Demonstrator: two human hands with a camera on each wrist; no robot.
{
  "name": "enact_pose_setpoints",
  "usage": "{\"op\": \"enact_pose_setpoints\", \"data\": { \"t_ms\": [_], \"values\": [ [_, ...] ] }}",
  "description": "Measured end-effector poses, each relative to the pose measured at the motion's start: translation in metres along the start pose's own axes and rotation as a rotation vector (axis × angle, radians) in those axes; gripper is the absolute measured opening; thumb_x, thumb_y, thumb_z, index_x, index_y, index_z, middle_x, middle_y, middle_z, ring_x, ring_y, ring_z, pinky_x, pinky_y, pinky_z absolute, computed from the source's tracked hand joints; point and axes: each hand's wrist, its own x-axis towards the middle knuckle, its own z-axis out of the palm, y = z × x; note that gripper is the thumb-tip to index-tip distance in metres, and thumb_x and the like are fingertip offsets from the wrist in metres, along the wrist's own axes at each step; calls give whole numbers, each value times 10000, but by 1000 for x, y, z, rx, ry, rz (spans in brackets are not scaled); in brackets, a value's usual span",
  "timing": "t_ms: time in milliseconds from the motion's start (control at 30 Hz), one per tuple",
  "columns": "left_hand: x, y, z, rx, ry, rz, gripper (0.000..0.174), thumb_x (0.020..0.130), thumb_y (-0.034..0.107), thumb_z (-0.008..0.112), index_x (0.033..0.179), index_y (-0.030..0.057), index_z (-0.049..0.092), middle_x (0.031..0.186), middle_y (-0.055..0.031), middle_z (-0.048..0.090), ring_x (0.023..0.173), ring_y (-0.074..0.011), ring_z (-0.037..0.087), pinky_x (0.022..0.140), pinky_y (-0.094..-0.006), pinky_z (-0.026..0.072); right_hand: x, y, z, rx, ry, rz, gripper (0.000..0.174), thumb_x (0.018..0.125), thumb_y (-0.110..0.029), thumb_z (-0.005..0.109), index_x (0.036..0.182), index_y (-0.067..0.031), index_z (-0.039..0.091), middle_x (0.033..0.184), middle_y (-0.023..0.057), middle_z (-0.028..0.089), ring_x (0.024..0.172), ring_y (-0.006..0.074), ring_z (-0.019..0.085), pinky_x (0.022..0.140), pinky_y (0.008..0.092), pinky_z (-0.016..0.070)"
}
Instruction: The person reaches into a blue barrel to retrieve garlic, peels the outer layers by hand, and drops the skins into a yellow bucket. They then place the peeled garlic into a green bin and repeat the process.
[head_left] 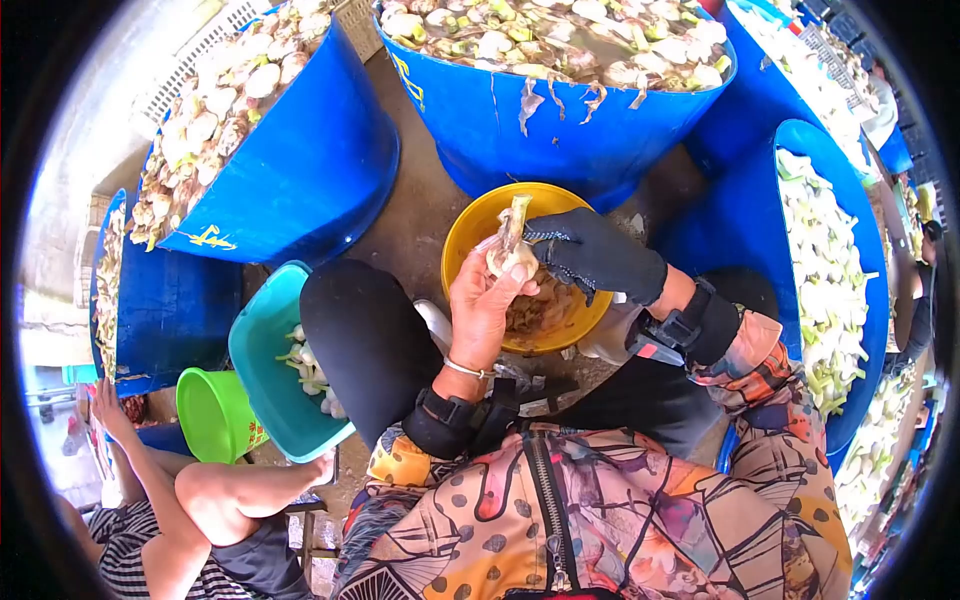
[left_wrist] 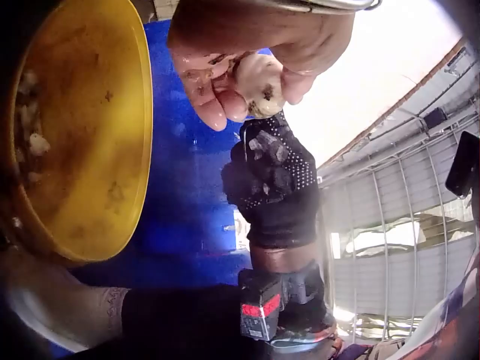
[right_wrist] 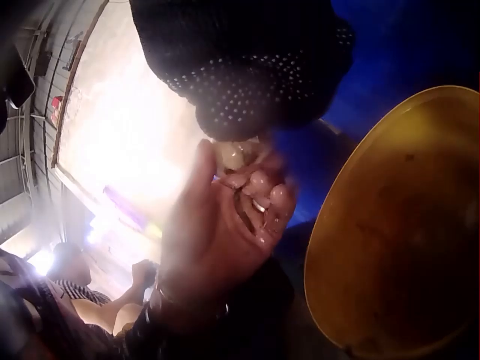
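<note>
The bare left hand (head_left: 487, 300) holds a garlic bulb (head_left: 513, 252) with its stalk pointing up, above a yellow basin (head_left: 455, 250). In the left wrist view, the fingers and thumb of that hand (left_wrist: 259, 45) grip the pale bulb (left_wrist: 259, 84). The right hand (head_left: 600, 255), in a black dotted glove, has its fingers bent against the bulb's stalk side. The right wrist view has the glove (right_wrist: 247, 75) covering part of the bulb (right_wrist: 234, 154), over the left palm (right_wrist: 217, 232). Peelings (head_left: 540, 310) lie in the basin.
Blue tubs full of garlic (head_left: 560, 120) stand in front and on both sides. On the left are a teal basin (head_left: 262, 350) with a few peeled bulbs (head_left: 308, 370) and a green bucket (head_left: 212, 415). Another person's legs (head_left: 225, 495) are at lower left.
</note>
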Motion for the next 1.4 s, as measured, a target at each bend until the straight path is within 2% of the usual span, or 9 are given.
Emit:
{"op": "enact_pose_setpoints", "data": {
  "t_ms": [100, 300, 500, 633, 967, 1100, 1167, 1300, 1400],
  "values": [
    [-1, 0, -6, -216, -53, -99, 387, 899, 227, 586, 1194, -7, 500, 941, -79, 610, 777, -170, 609, 699, -351, 535, 2, -10, -6, 43, -80, 215, 353, 869, -212, 571, 1145, 6, 592, 924, 140, 670, 773, 211, 618, 708, 359, 498],
    [-10, 10, -4, -535, -124, -312, 439, 918, 393, 504, 1125, 7, 521, 848, -78, 563, 668, -150, 535, 601, -344, 476, -1, -11, -11, 106, -82, -142, 432, 875, -303, 590, 1152, 28, 580, 1063, 142, 655, 945, 186, 600, 868, 358, 461],
    [-13, 12, -2, -874, -367, -448, 546, 905, 498, 458, 1132, 6, 518, 808, -73, 518, 564, -126, 446, 537, -303, 392, -5, -34, -17, 228, -140, 195, 460, 860, -307, 618, 1175, 25, 568, 1056, 135, 649, 934, 167, 585, 864, 333, 463],
    [-11, 6, -7, -736, -289, -408, 537, 914, 494, 439, 1111, 3, 530, 786, -80, 532, 542, -135, 451, 540, -331, 420, -1, -51, -8, 207, 60, 99, 404, 852, -283, 623, 1128, 10, 590, 972, 127, 651, 833, 180, 601, 782, 332, 488],
    [-10, -15, 2, -282, -5, -341, 457, 948, 483, 355, 881, 71, 540, 693, -68, 518, 491, -146, 448, 494, -350, 465, 8, 26, 18, 27, 107, -149, 233, 815, -192, 606, 955, -8, 638, 857, 136, 666, 782, 231, 628, 711, 367, 487],
    [-12, -4, 6, -633, -132, -508, 551, 908, 558, 374, 872, 42, 564, 639, -35, 448, 459, -125, 410, 442, -317, 421, 5, 24, 12, 174, 73, -103, 216, 815, -159, 616, 962, -1, 633, 867, 118, 663, 799, 239, 622, 727, 371, 485],
    [-14, 1, 14, -804, -172, -585, 603, 884, 593, 383, 872, 20, 571, 620, -21, 417, 445, -117, 391, 425, -305, 402, 0, 18, 7, 222, 25, -40, 258, 844, -178, 603, 1035, -4, 608, 961, 78, 635, 898, 173, 586, 798, 320, 464],
    [-14, -4, 14, -988, -465, -626, 666, 862, 625, 374, 893, -11, 568, 616, -21, 416, 435, -115, 384, 401, -309, 383, -2, 9, 10, 328, 3, -57, 281, 857, -171, 592, 1096, -23, 594, 1056, 84, 606, 972, 152, 560, 864, 289, 437],
    [-14, -7, 17, -987, -481, -689, 643, 880, 596, 359, 953, -10, 562, 630, -33, 433, 470, -131, 421, 413, -318, 395, 1, 19, 14, -132, 212, -304, 204, 817, -163, 612, 957, -15, 624, 882, 124, 644, 810, 251, 608, 731, 352, 473]
  ]
}}
